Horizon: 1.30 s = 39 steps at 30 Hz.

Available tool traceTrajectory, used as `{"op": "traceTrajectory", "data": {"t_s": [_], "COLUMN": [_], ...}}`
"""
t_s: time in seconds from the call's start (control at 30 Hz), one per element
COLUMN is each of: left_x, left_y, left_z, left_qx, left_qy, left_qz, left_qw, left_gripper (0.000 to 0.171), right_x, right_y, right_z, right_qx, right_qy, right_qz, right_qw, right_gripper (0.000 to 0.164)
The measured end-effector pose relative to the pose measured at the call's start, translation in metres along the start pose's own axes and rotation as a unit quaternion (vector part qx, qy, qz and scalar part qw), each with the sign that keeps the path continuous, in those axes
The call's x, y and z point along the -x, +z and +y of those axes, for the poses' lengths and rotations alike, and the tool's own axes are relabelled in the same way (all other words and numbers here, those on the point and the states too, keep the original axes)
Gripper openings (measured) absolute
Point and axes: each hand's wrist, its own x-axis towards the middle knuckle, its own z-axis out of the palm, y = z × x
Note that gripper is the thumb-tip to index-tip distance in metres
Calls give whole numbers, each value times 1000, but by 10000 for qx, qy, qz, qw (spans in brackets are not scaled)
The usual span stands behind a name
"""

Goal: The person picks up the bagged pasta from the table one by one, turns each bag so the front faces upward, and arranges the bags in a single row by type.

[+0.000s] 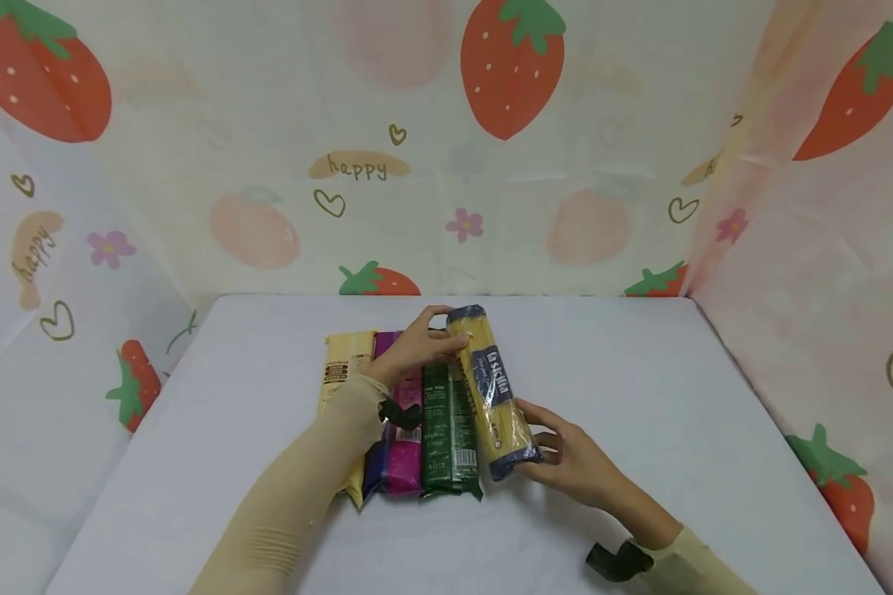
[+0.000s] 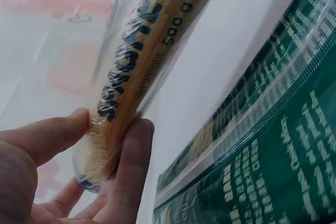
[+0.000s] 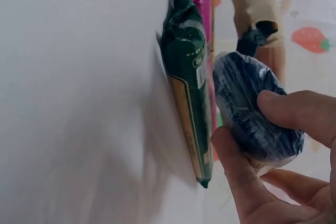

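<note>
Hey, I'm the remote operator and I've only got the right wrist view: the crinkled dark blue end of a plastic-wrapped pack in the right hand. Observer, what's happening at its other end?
Observer: In the head view, the left hand grips the far end of that long yellow spaghetti pack in clear plastic.
Operator: Is a weight printed on it?
Observer: Yes, the left wrist view shows 500 g on its side.
Operator: Is anything covering the row of packs beside it?
Observer: In the head view, the beige left sleeve passes in front of the pale yellow plastic pack.
</note>
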Motion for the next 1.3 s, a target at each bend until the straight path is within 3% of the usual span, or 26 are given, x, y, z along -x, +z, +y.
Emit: {"op": "traceTrajectory", "data": {"t_s": [0.17, 0.4, 0.7, 0.9, 1.3], "left_x": [-7, -11, -21, -25, -39], "left_y": [10, 20, 30, 42, 56], "left_z": [-1, 0, -3, -7, 1], "left_qx": [82, 229, 305, -14, -669], "left_qy": [42, 41, 181, 125, 94], "left_qz": [-30, 99, 31, 92, 226], "left_qw": [10000, 9997, 9994, 9999, 9975], "left_gripper": [78, 77, 79, 64, 67], "right_x": [2, 2, 0, 2, -5], "right_y": [-4, -7, -11, -18, -33], "right_z": [3, 7, 10, 11, 16], "right_qx": [9, 56, 481, 443, 263], "right_qy": [215, 142, 429, 422, 278], "right_qz": [183, 286, 598, 592, 691], "right_qw": [9996, 9995, 9961, 9964, 9969], "right_gripper": [89, 89, 89, 85, 83]}}
